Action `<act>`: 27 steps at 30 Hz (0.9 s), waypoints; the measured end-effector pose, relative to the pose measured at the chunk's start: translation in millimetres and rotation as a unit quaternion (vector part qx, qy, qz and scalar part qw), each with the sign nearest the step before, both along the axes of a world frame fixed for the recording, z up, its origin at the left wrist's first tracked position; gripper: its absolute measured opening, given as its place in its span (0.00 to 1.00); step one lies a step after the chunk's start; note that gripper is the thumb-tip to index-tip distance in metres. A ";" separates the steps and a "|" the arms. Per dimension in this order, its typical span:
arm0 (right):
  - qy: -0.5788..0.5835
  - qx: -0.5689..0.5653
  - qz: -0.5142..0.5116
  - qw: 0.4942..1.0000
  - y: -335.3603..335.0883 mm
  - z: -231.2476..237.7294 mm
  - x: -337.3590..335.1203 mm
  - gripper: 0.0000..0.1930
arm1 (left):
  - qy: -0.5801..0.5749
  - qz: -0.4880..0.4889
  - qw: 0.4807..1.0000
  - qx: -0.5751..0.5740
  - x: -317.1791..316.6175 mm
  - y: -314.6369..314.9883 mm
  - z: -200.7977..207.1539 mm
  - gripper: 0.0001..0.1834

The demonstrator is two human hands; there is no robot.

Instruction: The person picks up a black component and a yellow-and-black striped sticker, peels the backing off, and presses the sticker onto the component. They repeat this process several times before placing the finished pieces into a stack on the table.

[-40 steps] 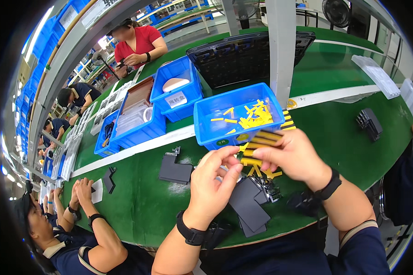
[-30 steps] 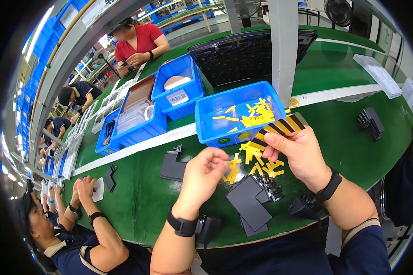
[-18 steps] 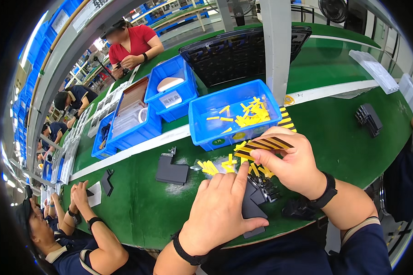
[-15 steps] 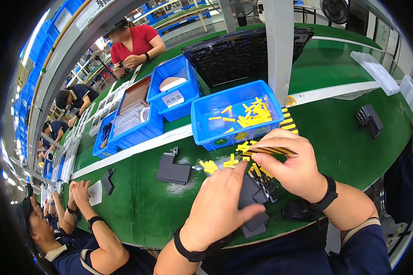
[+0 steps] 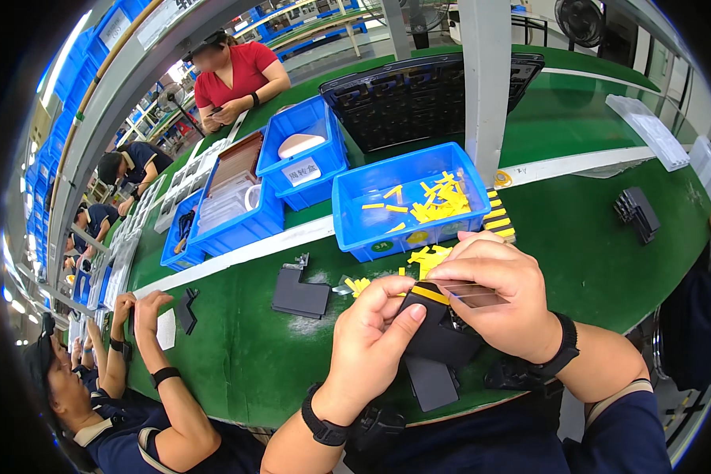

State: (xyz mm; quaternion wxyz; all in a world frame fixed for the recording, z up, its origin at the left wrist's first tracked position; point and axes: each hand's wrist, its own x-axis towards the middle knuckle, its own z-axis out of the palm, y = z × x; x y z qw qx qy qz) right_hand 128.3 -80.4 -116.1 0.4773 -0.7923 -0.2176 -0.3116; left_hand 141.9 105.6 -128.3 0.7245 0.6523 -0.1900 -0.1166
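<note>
1. Left hand (image 5: 363, 338) is partly closed, thumb and fingers pinching a black part (image 5: 444, 341) above the desk (image 5: 237, 347).
2. Right hand (image 5: 507, 286) is curled, gripping a thin striped sheet (image 5: 475, 295) between thumb and fingers, close beside that part.
3. One yellow strip (image 5: 430, 295) lies across the black part's upper end, near the left thumb.
4. Beyond the hands stands a blue bin (image 5: 355, 239) holding loose yellow pieces (image 5: 444, 204).
5. Left of the hands, an L-shaped dark piece (image 5: 300, 295) lies on the desk.
</note>
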 end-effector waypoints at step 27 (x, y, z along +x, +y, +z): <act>0.030 -0.022 0.000 0.999 -2.5 3.2 6.0 0.08 | -0.072 0.047 0.996 0.017 -5.7 -4.9 2.0 0.16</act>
